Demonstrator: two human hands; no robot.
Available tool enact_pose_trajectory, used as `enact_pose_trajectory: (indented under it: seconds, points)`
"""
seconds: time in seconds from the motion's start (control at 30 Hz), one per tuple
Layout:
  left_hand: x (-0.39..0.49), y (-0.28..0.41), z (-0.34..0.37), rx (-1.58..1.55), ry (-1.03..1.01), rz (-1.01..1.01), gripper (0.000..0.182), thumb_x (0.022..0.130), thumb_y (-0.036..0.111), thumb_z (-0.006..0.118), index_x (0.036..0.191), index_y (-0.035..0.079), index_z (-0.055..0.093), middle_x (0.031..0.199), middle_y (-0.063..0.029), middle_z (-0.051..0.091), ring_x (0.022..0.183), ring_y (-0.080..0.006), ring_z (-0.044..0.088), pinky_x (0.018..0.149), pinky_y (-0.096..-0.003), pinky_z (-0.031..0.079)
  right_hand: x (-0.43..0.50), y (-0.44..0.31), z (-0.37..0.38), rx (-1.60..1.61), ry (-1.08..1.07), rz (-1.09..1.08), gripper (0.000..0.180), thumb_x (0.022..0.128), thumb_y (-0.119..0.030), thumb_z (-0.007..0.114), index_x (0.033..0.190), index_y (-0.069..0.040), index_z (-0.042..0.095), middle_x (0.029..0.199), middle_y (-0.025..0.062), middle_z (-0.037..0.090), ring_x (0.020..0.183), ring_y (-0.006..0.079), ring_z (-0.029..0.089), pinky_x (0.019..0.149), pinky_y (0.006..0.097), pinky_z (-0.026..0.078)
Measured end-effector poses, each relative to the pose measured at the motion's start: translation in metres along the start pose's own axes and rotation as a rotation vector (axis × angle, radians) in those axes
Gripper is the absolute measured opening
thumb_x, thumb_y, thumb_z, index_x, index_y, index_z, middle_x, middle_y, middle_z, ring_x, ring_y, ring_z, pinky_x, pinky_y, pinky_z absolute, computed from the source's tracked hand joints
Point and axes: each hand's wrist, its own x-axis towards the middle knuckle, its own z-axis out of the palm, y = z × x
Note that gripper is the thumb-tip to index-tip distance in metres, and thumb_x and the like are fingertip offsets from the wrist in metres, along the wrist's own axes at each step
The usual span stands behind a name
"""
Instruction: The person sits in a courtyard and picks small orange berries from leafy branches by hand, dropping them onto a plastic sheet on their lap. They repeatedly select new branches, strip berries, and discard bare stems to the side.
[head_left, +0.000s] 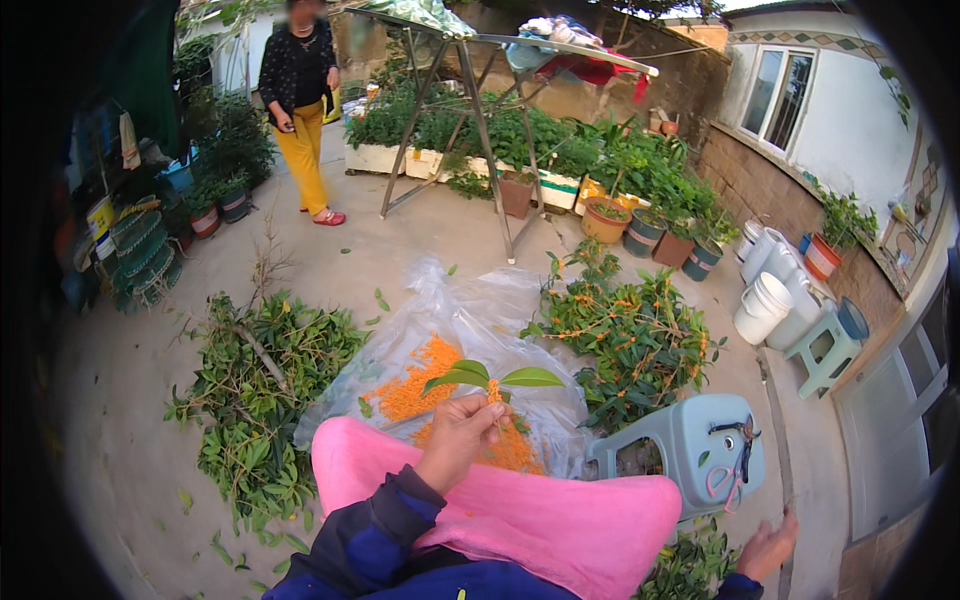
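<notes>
My left hand (466, 431) pinches a sprig (493, 390) with green leaves and a cluster of small orange flowers, probably osmanthus. It is held upright over my lap, which a pink cloth (525, 506) covers. Beyond my knees, heaps of loose orange blossoms (420, 382) lie on a clear plastic sheet (480, 300). My right hand (769, 546) is out at the lower right, slightly blurred, fingers apart and nothing seen in it. It is nearest a light blue plastic stool (667, 420), on which lie pruning shears (744, 442) and pink-handled scissors (724, 480).
Flowering cut branches (630, 330) are heaped right of the sheet, and leafy cuttings (255, 397) at left. Behind them stands a metal drying rack (472, 97) bearing cloths. A person (300, 112) in yellow trousers stands at back left. White buckets (762, 307) line the right wall.
</notes>
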Motion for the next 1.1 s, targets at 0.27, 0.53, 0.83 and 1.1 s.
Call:
enact_pose_trajectory:
  seconds: [0.27, 0.53, 0.83, 1.1]
  points:
    - [-0.013, 0.011, 0.027, 0.164, -0.092, -0.042, 0.019, 0.098, 0.009, 0.063, 0.082, 0.001, 0.069, 0.075, 0.0008, 0.064, 0.058, -0.002, 0.044, 0.053, -0.019, 0.035, 0.025, -0.281, -0.045, 0.978, -0.318, -0.427, 0.044, 0.076, -0.003, 0.071, 0.119, 0.001, 0.063, 0.117, 0.022, 0.063, 0.109, 0.0389, 0.062, 0.097, 0.0437, 0.048]
    - [-0.028, 0.017, 0.028, 0.131, -0.153, -0.05, 0.017, 0.1, 0.013, 0.063, 0.09, 0.001, 0.07, 0.074, 0.0004, 0.064, 0.055, -0.0033, 0.045, 0.049, -0.0188, 0.032, 0.003, -0.366, -0.015, 1.346, -0.675, -0.433, 0.019, 0.082, -0.007, 0.069, 0.101, 0.0, 0.07, 0.091, 0.02, 0.07, 0.078, 0.0359, 0.069, 0.069, 0.0411, 0.054]
    - [-0.025, 0.005, 0.022, 0.08, -0.068, -0.012, 0.007, 0.094, 0.01, 0.068, 0.088, 0.006, 0.068, 0.076, -0.0009, 0.069, 0.057, -0.0056, 0.059, 0.048, -0.0197, 0.043, -0.02, -0.378, -0.024, 1.211, -0.386, -0.523, 0.006, 0.083, -0.008, 0.068, 0.088, -0.005, 0.067, 0.078, 0.0139, 0.063, 0.068, 0.0354, 0.065, 0.059, 0.0433, 0.051]
    - [-0.026, 0.0, 0.022, -0.116, -0.039, -0.07, 0.01, 0.094, 0.005, 0.069, 0.086, 0.005, 0.063, 0.073, -0.0058, 0.068, 0.054, -0.0104, 0.061, 0.046, -0.0227, 0.047, -0.029, -0.378, -0.023, 1.235, -0.352, -0.572, 0.006, 0.083, -0.007, 0.068, 0.081, -0.006, 0.062, 0.074, 0.0132, 0.059, 0.064, 0.0349, 0.062, 0.056, 0.044, 0.049]
